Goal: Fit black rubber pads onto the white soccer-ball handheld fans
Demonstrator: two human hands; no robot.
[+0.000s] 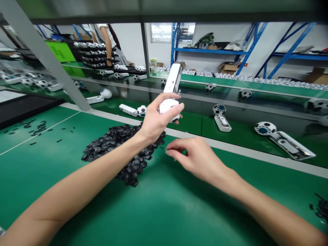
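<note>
Left hand (155,119) holds white device (172,78), right hand (196,156) (room beside) near pale edge (256,154).

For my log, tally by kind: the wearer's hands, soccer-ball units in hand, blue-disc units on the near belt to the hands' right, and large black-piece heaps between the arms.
Hands, left hand and right hand: 2
Held soccer-ball unit: 1
Blue-disc units: 2
Black-piece heap: 1
Total: 6

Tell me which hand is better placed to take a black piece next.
Probably the right hand: it's near the pile of black pieces, though it may pinch something small; the left hand holds a white device.
</note>
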